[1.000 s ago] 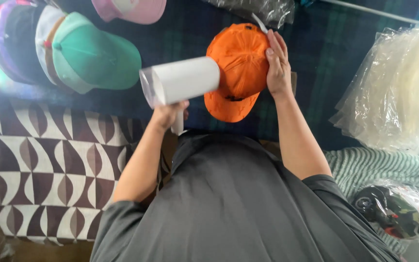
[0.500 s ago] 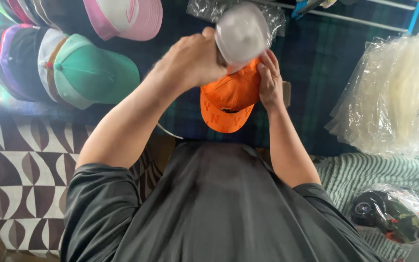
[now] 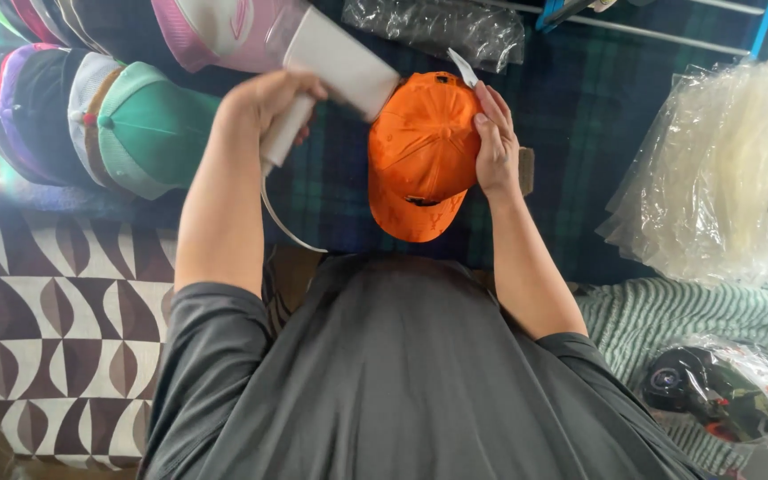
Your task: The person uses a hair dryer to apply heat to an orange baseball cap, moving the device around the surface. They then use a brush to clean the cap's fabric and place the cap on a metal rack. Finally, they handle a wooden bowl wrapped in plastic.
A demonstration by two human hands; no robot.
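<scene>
Left hand [image 3: 270, 100] gripping white handheld steamer [image 3: 331, 67], aiming it at orange cap [image 3: 421, 156]; right hand [image 3: 493, 142] grasping cap, steadying it.

The cap [image 3: 420, 156] lies between both grips, the dryer [image 3: 335, 62] in the left grip [image 3: 273, 102]; stacked caps [image 3: 91, 116] sit left, plastic bags [image 3: 722, 169] right.
</scene>
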